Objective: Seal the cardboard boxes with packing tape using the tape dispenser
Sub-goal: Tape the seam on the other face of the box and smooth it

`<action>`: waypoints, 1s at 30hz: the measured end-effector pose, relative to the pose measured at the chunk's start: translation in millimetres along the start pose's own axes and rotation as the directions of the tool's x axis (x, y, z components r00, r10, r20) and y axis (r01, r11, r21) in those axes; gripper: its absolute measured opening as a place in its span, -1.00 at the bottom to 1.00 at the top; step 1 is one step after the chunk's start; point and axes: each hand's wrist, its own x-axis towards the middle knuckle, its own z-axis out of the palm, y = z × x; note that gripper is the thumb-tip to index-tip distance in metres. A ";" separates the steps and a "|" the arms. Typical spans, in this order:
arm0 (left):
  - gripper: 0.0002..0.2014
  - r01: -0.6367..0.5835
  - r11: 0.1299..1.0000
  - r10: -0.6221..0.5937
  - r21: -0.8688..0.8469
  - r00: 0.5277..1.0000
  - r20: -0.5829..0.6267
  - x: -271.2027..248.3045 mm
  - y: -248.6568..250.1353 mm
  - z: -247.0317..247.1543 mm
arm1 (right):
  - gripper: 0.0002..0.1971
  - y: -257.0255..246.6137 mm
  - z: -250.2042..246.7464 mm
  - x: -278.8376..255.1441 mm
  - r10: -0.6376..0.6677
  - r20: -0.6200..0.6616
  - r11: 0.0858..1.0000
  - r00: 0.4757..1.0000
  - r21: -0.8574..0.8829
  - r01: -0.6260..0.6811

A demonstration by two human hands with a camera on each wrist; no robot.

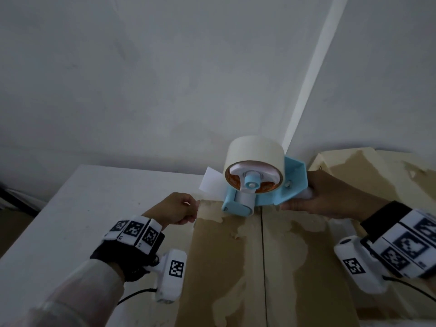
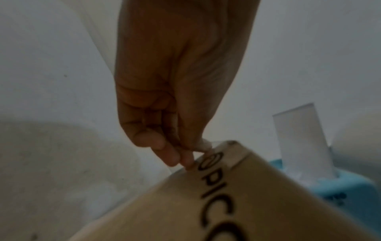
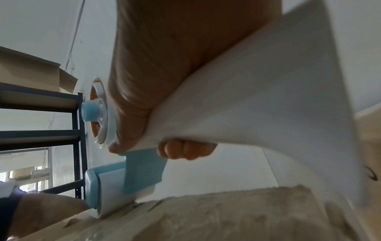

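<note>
Cardboard box lies at the tabletop's far right edge, its centre seam untaped; sealing looks barely begun. Tape dispenser, gripped by the right hand, sits at the seam's far end. Left hand pinches the box corner. Only the left wrist view shows the box's printed lettering; only the right wrist view shows shelving.
</note>
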 end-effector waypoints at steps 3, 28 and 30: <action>-0.85 0.040 0.997 -0.044 0.071 0.997 0.062 0.0 -0.5 4.0 | -0.68 1.4 0.3 0.9 0.008 -0.009 1.000 1.000 0.004 -0.008; -0.75 -0.245 0.937 0.273 0.248 0.959 -0.083 -39.7 3.3 16.2 | -0.71 -7.6 4.3 -3.5 0.028 -0.025 0.999 0.999 0.026 -0.027; -0.78 -0.215 0.955 0.246 0.204 0.958 -0.145 -34.4 -2.0 8.9 | -0.70 -9.6 5.4 -5.2 0.025 -0.026 0.999 0.999 0.027 -0.024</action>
